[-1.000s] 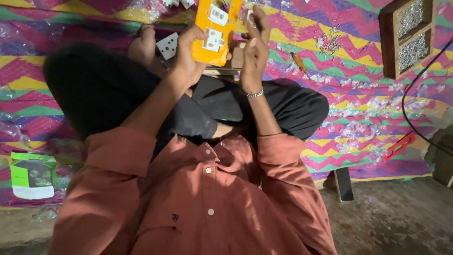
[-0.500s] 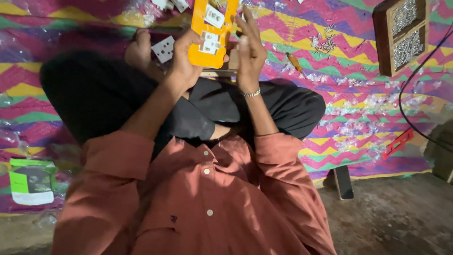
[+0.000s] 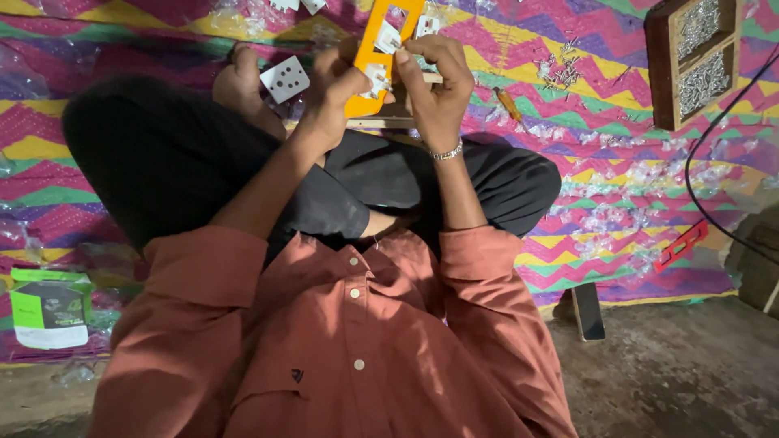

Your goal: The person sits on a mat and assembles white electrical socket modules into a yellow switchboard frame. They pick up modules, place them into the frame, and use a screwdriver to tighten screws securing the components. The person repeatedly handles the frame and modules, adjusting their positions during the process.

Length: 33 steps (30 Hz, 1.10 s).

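Tilting the orange plate (image 3: 381,61) upright over my lap since a second ago, my left hand (image 3: 329,101) grips its lower edge while my right hand (image 3: 434,81) now pinches a white socket piece (image 3: 388,38) into its cutout.

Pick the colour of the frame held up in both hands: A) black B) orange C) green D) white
B: the frame gripped between the left hand and the right hand is orange, with small white modules set in its openings.
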Each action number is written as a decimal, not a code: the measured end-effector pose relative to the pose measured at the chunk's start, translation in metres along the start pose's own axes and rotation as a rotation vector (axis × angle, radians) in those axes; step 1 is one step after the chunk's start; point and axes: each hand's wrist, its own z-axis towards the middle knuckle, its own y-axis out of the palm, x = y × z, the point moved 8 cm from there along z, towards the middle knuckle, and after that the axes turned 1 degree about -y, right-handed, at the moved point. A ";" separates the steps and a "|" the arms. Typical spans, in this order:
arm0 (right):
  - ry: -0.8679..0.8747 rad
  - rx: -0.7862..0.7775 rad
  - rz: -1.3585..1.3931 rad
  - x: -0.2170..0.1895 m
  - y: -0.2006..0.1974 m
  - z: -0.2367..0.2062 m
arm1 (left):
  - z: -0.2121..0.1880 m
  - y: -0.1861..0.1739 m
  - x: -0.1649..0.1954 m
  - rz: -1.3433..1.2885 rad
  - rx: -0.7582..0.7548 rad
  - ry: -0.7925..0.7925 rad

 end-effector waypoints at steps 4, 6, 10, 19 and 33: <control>-0.114 -0.022 -0.127 -0.015 -0.004 0.004 | -0.002 0.002 0.000 0.050 -0.017 -0.009; -0.185 -0.038 -0.203 -0.023 -0.006 0.006 | -0.001 0.003 0.001 0.063 -0.034 -0.003; -0.257 -0.086 -0.256 -0.032 -0.006 0.008 | 0.000 0.006 0.002 0.064 -0.062 0.025; -0.279 -0.100 -0.261 -0.025 -0.006 0.004 | -0.002 0.011 0.005 0.104 -0.095 0.053; -0.141 -0.132 -0.013 -0.009 -0.005 -0.002 | -0.004 0.006 0.004 0.100 -0.050 0.015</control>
